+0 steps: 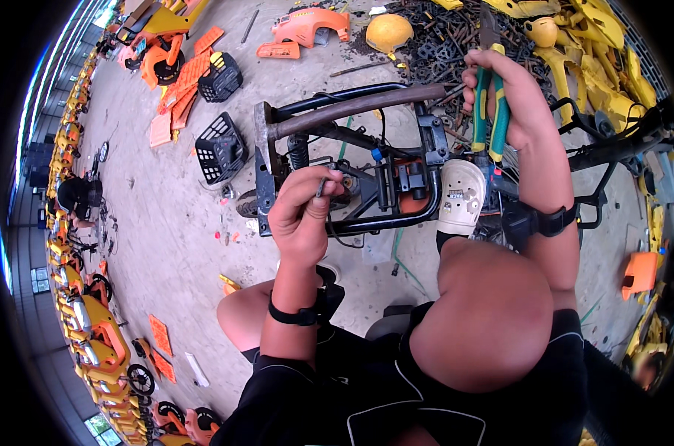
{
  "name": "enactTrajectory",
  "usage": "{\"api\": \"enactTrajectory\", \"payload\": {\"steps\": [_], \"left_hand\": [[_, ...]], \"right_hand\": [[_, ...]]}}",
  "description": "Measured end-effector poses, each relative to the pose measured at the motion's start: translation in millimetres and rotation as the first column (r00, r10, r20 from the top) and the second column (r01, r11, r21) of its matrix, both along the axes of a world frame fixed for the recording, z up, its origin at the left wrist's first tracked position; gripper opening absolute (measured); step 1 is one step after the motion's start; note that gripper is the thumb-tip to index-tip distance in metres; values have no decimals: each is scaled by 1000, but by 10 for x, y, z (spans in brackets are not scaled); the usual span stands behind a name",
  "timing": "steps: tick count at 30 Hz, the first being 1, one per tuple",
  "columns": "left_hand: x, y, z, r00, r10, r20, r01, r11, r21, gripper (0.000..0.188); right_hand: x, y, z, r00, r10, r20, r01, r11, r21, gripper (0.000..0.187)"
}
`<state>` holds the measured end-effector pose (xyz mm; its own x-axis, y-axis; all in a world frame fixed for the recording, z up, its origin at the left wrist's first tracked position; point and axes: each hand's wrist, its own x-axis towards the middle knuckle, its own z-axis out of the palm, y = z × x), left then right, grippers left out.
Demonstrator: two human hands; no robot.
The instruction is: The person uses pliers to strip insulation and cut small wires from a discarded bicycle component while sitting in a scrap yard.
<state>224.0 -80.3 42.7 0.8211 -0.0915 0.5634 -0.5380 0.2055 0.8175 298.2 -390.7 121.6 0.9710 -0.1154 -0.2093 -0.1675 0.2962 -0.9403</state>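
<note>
While the black frame (pixel 352 160) lies across the concrete floor (pixel 166 223) in front of the knees, these points stand out:

Left hand: the left hand (pixel 301 215) is pinched shut on a small metal bolt (pixel 321 186), held just over the frame's left end.
Right hand: the right hand (pixel 504 97) is clamped around green-handled pliers (pixel 491 111), tips pointing up and away, above the frame's right end.
Risk of dropping: a bolt held only by fingertips could slip, in my judgement, and vanish among the scrap (the floor is littered with small bits).
Risk of pinching: the pliers' nose is hidden, so I cannot tell what it bites; a slip there might jab the wiring or the wrist.
Frame position: between both hands, touching the white shoe (pixel 459 197).
Surroundings: black baskets (pixel 219 149), orange panels (pixel 303 30).
</note>
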Motion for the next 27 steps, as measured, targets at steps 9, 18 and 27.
{"api": "enactTrajectory", "payload": {"steps": [9, 18, 27], "left_hand": [[-27, -44, -14, 991, 129, 42, -132, 988, 79, 13], [-55, 56, 105, 960, 51, -276, -101, 980, -171, 19], [-854, 675, 528, 839, 381, -389, -489, 842, -228, 15]], "right_hand": [[-142, -240, -310, 964, -261, -50, 200, 586, 785, 49], [-447, -307, 386, 903, 354, 243, -410, 879, 243, 56], [-1282, 635, 1777, 846, 530, -56, -482, 717, -503, 63]]}}
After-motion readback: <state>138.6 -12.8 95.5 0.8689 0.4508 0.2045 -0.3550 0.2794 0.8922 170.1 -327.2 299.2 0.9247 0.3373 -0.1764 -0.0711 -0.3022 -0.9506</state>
